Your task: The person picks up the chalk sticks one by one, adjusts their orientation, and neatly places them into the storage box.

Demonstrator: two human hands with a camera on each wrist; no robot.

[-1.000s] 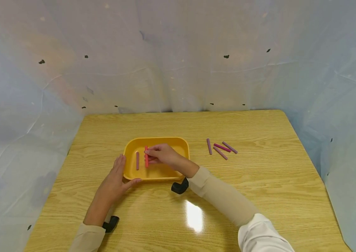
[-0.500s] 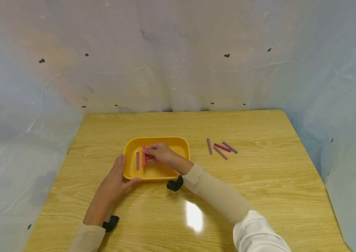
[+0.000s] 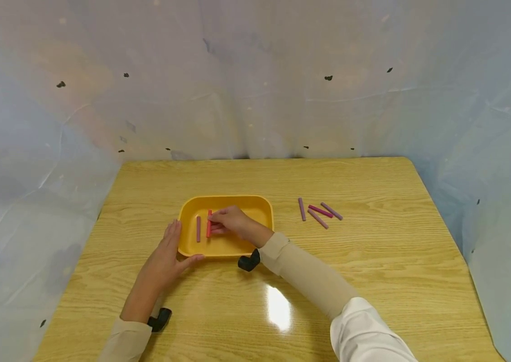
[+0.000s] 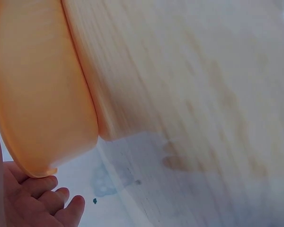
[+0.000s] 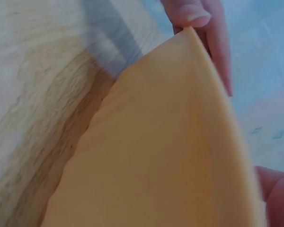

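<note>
In the head view a yellow tray (image 3: 233, 251) sits on the table. My left hand (image 3: 165, 261) lies against its left end with the fingers straight and the thumb along the near rim. My right hand (image 3: 233, 221) reaches into the tray from the right. Between thumb and fingers it pinches a thin bright pink stick (image 3: 209, 223), standing about lengthwise away from me. Left of this, a mauve stick (image 3: 198, 229) lies apart on the tray floor. The left wrist view has fingers (image 4: 40, 187) at the tray's rim; in the right wrist view the tray wall (image 5: 142, 142) hides most of my right hand.
Right of the tray, several purple and pink sticks (image 3: 320, 211) lie loosely grouped on the wooden table (image 3: 373, 261). Pale plastic sheeting (image 3: 255, 100) with small dark marks hangs behind and along both sides of the table.
My right hand, holding the pink stick, has shifted left towards the mauve stick, then slightly back right. My left hand has stayed at the tray's end.
</note>
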